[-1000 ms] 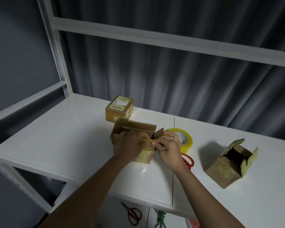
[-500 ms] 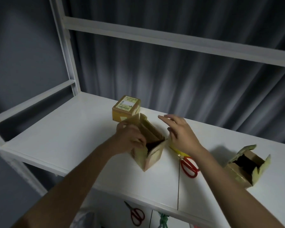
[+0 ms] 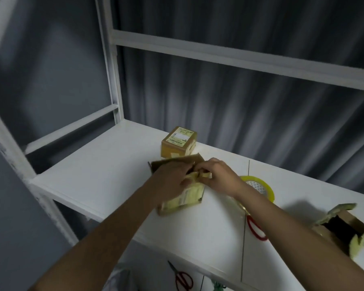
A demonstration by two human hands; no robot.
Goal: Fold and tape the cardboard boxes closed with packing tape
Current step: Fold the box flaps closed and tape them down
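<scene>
A small open cardboard box [image 3: 185,196] with old yellow tape on its side stands on the white shelf [image 3: 97,164]. My left hand [image 3: 172,177] grips its top near the flaps. My right hand [image 3: 221,175] pinches a flap at the box's top right. The frame is blurred, so the flap positions are unclear. A roll of yellow packing tape [image 3: 261,189] lies flat just right of my right wrist. Red-handled scissors [image 3: 254,225] lie under my right forearm, partly hidden.
A closed, labelled box [image 3: 179,143] sits behind the one I hold. Another open box [image 3: 343,229] with torn flaps stands at the far right. White frame posts [image 3: 111,66] rise at the left. A second pair of scissors [image 3: 182,279] lies on the level below.
My right hand came back from the far side onto the box's flap. The box has been turned, and the camera view swung right and lower.
</scene>
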